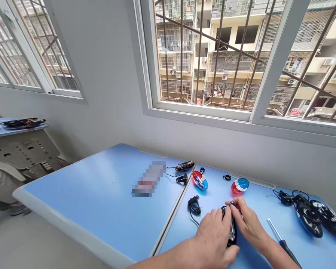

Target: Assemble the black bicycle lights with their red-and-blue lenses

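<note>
Blue table [254,201], cylinders [199,181] in two-tone shell [195,175], black casing [232,232] between hands [214,231]

A barred window [278,59] fills the upper right of the frame, its brown metal bars [181,45] crossing an apartment building [229,21] with caged balconies and a red sign [296,112]. Another barred window [46,87] stands upper left, beyond grey wall [100,67]. At the left edge, a desk [24,151] with a perforated side panel bears black items with wires [23,123]; below show a person's beige trouser leg [1,190] and shoe [16,208].
</note>
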{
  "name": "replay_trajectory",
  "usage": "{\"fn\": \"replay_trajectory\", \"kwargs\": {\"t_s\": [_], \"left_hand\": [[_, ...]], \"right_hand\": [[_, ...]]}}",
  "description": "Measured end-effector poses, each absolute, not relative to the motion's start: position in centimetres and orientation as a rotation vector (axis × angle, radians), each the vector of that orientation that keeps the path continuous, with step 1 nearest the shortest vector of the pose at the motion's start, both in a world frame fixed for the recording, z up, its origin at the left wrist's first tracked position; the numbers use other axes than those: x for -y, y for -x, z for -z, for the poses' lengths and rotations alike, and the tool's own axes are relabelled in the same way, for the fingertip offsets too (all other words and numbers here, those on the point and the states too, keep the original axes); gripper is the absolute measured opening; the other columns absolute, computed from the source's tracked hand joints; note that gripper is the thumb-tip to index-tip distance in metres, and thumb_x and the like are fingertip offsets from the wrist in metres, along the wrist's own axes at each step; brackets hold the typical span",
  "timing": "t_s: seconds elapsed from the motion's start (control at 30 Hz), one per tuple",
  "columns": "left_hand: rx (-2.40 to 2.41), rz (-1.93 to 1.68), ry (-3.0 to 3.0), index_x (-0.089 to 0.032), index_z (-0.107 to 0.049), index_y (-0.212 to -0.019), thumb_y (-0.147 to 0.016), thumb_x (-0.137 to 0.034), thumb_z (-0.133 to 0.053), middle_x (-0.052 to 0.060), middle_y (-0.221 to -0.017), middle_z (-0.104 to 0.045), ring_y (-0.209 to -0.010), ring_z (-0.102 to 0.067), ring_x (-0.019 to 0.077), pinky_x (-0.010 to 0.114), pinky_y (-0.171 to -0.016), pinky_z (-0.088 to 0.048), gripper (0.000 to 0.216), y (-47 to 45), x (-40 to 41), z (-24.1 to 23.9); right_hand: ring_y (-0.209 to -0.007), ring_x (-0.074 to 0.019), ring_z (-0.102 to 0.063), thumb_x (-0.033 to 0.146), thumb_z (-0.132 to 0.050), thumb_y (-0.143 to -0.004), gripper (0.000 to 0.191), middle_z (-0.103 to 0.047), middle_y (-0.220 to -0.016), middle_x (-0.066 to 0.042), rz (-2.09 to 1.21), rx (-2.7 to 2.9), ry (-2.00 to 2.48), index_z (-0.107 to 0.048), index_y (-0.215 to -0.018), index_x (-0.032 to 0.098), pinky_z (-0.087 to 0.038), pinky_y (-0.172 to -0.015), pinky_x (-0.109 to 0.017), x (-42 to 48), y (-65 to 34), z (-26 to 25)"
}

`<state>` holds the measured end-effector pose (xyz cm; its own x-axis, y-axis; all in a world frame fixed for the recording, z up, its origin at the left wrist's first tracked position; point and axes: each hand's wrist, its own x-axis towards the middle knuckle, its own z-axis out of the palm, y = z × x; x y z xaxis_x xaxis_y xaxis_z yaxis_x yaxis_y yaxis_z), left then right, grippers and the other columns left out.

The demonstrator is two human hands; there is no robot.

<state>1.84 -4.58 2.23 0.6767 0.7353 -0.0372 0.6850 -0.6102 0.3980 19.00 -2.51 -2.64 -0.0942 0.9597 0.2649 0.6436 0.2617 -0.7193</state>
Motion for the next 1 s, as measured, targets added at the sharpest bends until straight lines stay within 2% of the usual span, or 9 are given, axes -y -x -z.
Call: {"fn": "replay_trajectory", "kwargs": {"t_s": [0.13,0.23,0.33,0.4,0.5,0.63,0.73,0.87,1.0], "left_hand": [[-0.927,-0.203,-2.549,-0.009,-0.030,-0.146,-0.075,-0.026,-0.058,0.019,-0.136,-0.048,-0.120,-0.048,0.0348,0.048,-0.104,-0.040,0.078,-0.7,4.4,-1.7],[-1.007,-0.193,-2.570,-0.006,-0.026,-0.147,-0.075,-0.023,-0.055,0.022,-0.141,-0.043,-0.126,-0.042,0.0374,0.052,-0.108,-0.034,0.080,0.0,4.2,-1.5],[-1.099,-0.189,-2.531,-0.008,-0.039,-0.140,-0.080,-0.030,-0.056,0.020,-0.130,-0.054,-0.117,-0.049,0.0367,0.052,-0.102,-0.039,0.067,-0.2,4.2,-1.7],[-1.124,-0.165,-2.504,-0.010,-0.050,-0.130,-0.080,-0.035,-0.060,0.017,-0.120,-0.059,-0.109,-0.053,0.0349,0.050,-0.097,-0.043,0.056,-0.5,4.1,-1.8],[-1.097,-0.171,-2.475,-0.013,-0.057,-0.119,-0.076,-0.029,-0.064,0.014,-0.115,-0.061,-0.105,-0.054,0.0310,0.043,-0.093,-0.045,0.046,-0.7,3.5,-1.7],[-0.857,-0.279,-2.424,-0.019,-0.052,-0.125,-0.070,-0.014,-0.061,0.009,-0.118,-0.061,-0.109,-0.053,0.0271,0.038,-0.095,-0.045,0.056,-0.5,1.9,-1.3],[-0.704,-0.246,-2.354,-0.024,-0.049,-0.131,-0.069,-0.012,-0.057,0.006,-0.119,-0.061,-0.109,-0.055,0.0261,0.038,-0.096,-0.045,0.063,-0.5,0.7,-1.5],[-0.579,-0.160,-2.272,-0.025,-0.045,-0.134,-0.067,-0.012,-0.059,0.005,-0.128,-0.056,-0.113,-0.054,0.0251,0.035,-0.096,-0.044,0.070,-1.3,0.2,-1.9],[-0.720,-0.203,-2.305,-0.022,-0.051,-0.121,-0.065,-0.022,-0.068,0.006,-0.121,-0.054,-0.105,-0.053,0.0259,0.036,-0.089,-0.046,0.058,-1.6,0.4,-1.4]], "right_hand": [[-0.055,-0.0203,-0.060,0.037,-0.034,-0.092,0.017,-0.064,-0.067,0.000,-0.390,2.016,1.640,-0.038,-0.080,0.026,-0.039,-0.054,-0.029,2.9,-20.2,0.8],[-0.056,-0.0198,-0.058,0.029,-0.039,-0.089,0.011,-0.064,-0.065,0.001,-0.448,2.062,1.706,-0.038,-0.078,0.026,-0.034,-0.054,-0.027,3.3,-21.2,-0.2],[-0.058,-0.0187,-0.058,0.026,-0.046,-0.086,0.013,-0.062,-0.063,0.002,-0.596,1.996,1.668,-0.039,-0.074,0.025,-0.033,-0.055,-0.026,3.4,-21.8,-0.7],[-0.060,-0.0177,-0.058,0.025,-0.048,-0.084,0.014,-0.060,-0.062,0.002,-0.674,1.957,1.622,-0.040,-0.073,0.024,-0.035,-0.056,-0.026,3.4,-22.0,-0.9],[-0.066,-0.0167,-0.058,0.029,-0.048,-0.086,0.013,-0.061,-0.069,0.001,-0.736,1.890,1.545,-0.044,-0.076,0.023,-0.040,-0.060,-0.026,3.6,-22.2,-1.4],[-0.068,-0.0146,-0.056,0.037,-0.051,-0.087,0.016,-0.058,-0.076,0.000,-0.808,1.741,1.435,-0.052,-0.084,0.022,-0.045,-0.059,-0.026,4.3,-22.7,-2.1],[-0.070,-0.0148,-0.057,0.041,-0.053,-0.087,0.021,-0.058,-0.075,0.000,-0.864,1.609,1.365,-0.055,-0.086,0.021,-0.047,-0.058,-0.026,4.7,-22.9,-1.9],[-0.073,-0.0156,-0.060,0.050,-0.057,-0.085,0.030,-0.062,-0.080,-0.002,-0.949,1.460,1.280,-0.056,-0.089,0.020,-0.052,-0.058,-0.027,4.8,-22.7,-0.7],[-0.077,-0.0164,-0.061,0.056,-0.061,-0.082,0.037,-0.065,-0.082,-0.004,-1.047,1.365,1.239,-0.058,-0.089,0.019,-0.054,-0.057,-0.026,4.7,-22.4,0.5]]}}
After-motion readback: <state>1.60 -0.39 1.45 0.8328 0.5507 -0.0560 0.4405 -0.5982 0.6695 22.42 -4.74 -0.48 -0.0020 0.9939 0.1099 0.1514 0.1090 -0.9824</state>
